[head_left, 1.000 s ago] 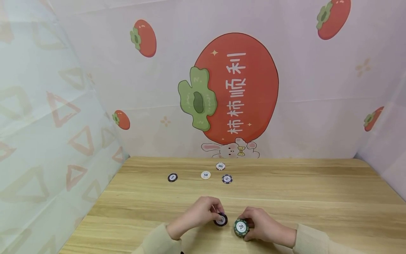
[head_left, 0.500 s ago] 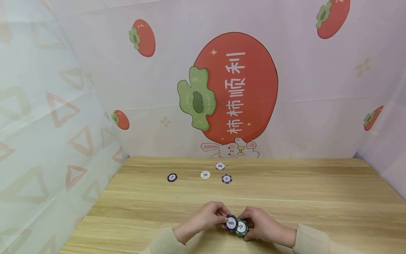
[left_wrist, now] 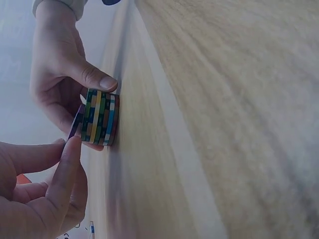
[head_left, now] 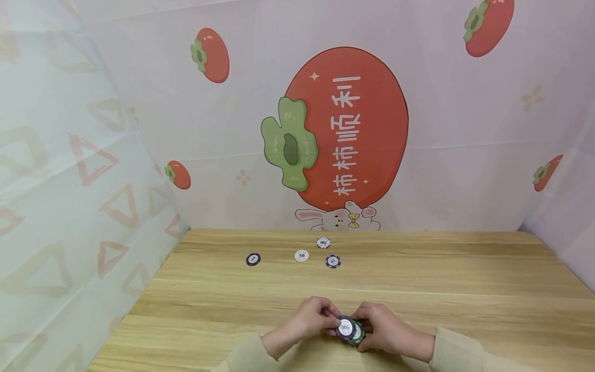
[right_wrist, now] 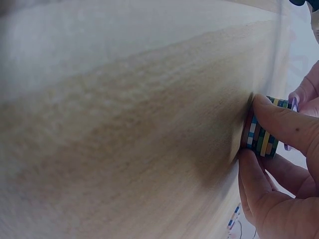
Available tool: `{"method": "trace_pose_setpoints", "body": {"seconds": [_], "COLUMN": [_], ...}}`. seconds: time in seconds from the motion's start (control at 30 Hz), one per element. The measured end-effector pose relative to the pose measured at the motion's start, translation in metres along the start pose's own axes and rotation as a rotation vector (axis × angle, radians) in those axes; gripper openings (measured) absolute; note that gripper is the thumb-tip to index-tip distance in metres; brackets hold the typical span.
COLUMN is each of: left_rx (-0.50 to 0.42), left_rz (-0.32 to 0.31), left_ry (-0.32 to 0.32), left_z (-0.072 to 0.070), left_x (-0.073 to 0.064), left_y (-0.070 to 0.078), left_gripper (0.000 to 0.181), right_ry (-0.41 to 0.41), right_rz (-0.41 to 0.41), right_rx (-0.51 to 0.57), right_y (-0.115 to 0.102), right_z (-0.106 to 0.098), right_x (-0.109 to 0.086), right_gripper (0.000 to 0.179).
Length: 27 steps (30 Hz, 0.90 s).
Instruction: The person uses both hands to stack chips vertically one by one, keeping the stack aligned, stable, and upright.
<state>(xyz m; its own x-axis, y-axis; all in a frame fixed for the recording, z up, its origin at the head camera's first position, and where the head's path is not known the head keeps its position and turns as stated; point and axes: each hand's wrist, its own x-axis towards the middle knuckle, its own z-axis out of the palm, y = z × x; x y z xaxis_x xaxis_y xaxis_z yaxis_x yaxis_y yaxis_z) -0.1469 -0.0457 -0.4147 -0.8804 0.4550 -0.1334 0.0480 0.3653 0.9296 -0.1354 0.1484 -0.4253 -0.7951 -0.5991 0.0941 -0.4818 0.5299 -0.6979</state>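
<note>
My left hand (head_left: 313,318) pinches a dark purple poker chip (head_left: 345,327) marked 500 between thumb and fingers. The chip overlaps the top of a chip stack (head_left: 360,338) in the head view. From the left wrist view, the purple chip (left_wrist: 75,122) is tilted against the stack's top face. Thumb and fingers of my right hand (head_left: 389,328) grip the sides of the stack (right_wrist: 259,133), which stands upright on the table. Green-edged chips make up its upper part, with a blue-and-white one and a brownish one near the bottom.
Toward the back of the wooden table (head_left: 441,279) lie single chips: a black one (head_left: 253,259), a cream one (head_left: 301,256) marked 50, a white-edged one (head_left: 323,242) and a navy one (head_left: 332,261). A printed cloth backdrop (head_left: 441,191) rises behind the table edge.
My left hand has brought the purple chip rightward from the table beside the stack to over the stack's top, covering most of the green chip's face. The right hand has stayed at the stack.
</note>
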Motion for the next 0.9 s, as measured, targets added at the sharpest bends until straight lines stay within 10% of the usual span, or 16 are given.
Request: {"method": "trace_pose_setpoints", "body": {"seconds": [0.9], "left_rx": [0.067], "left_rz": [0.012], "left_ry": [0.015], "left_z": [0.015], "left_x": [0.003], "left_y": [0.008], "left_gripper": [0.005], "right_ry": [0.031], "right_rz": [-0.046], "right_rx": [-0.060], "right_y": [0.000], "right_z": [0.000], "right_x": [-0.002], "right_gripper": [0.038]}}
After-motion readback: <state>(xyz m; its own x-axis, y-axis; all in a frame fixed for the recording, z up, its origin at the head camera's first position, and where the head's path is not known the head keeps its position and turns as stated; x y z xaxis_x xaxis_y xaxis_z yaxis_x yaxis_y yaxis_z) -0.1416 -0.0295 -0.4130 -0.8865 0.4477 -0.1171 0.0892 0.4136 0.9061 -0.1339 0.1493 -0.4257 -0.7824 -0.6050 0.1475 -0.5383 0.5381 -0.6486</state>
